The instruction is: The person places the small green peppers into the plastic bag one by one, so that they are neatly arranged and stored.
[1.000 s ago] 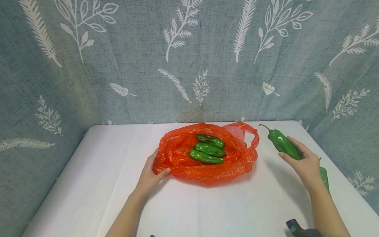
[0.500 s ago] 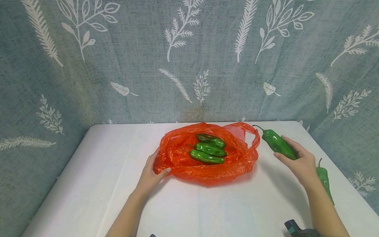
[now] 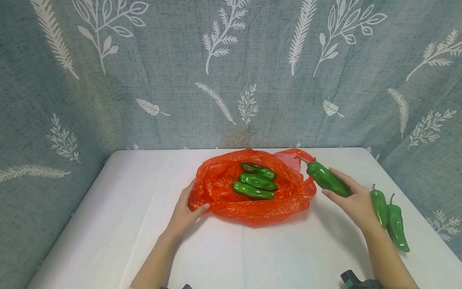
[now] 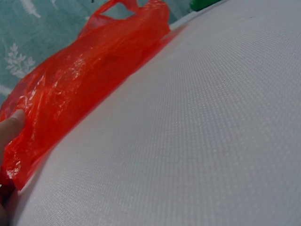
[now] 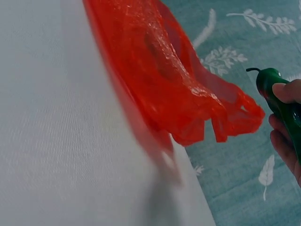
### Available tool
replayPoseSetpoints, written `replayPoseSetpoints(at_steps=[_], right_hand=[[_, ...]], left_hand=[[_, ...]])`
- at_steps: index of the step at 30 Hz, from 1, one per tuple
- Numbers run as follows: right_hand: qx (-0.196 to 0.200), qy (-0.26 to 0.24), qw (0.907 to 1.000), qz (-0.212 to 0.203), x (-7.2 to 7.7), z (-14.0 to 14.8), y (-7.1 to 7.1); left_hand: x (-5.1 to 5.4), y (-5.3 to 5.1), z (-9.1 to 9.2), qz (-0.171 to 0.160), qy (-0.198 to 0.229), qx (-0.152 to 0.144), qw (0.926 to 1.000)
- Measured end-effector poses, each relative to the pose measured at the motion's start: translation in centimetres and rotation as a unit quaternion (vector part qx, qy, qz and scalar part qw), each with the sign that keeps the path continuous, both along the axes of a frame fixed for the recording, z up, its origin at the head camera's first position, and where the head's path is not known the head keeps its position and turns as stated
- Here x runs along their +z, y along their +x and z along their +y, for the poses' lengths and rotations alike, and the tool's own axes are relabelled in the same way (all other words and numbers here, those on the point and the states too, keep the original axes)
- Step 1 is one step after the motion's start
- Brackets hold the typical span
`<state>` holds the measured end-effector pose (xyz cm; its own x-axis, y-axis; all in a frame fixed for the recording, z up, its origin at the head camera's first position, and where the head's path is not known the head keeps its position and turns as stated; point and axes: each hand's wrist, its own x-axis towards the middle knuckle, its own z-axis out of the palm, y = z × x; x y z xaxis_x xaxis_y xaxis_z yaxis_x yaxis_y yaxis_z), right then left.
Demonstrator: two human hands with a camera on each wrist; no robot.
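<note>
A red plastic bag (image 3: 252, 214) lies on the white table with its mouth spread wide. Inside it rest 3 green peppers (image 3: 254, 191), stems pointing left. My left hand (image 3: 185, 210) holds the bag's left end, thumb on the near side and fingers along the outer side; the left wrist view shows the thumb (image 4: 11, 126) against the plastic. My right hand (image 3: 355, 198) grips another green pepper (image 3: 326, 177) by its blunt end, above the table just right of the bag, its stem toward the bag's handle. The right wrist view shows this pepper (image 5: 277, 101) between thumb and fingers.
Two more green peppers, one nearer my forearm (image 3: 379, 206) and one farther right (image 3: 396, 226), lie side by side on the table (image 3: 108, 224). A leaf-patterned grey-green curtain (image 3: 173, 60) rises behind and at both sides. A dark wrist device (image 3: 361, 281) is at my right forearm.
My right hand has moved left toward the bag with the pepper, uncovering both peppers at the right. The left hand stays at the bag's left end.
</note>
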<state>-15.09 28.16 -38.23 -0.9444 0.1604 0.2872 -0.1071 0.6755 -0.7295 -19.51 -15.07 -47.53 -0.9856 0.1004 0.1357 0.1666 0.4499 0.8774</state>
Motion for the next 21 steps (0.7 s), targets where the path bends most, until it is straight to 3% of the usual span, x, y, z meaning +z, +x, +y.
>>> replayPoseSetpoints(at_steps=[12, 21], right_hand=[[0.046, -0.01, 0.9987, -0.02, 0.1, -1.5, -0.5], [0.078, -0.013, 0.9968, -0.011, 0.1, -2.2, -1.2]], left_hand=[[0.1, 0.0, 0.2, -0.004, 0.002, 0.001, 1.0], [0.2, 0.1, 0.1, -0.01, -0.003, 0.004, 0.9999]])
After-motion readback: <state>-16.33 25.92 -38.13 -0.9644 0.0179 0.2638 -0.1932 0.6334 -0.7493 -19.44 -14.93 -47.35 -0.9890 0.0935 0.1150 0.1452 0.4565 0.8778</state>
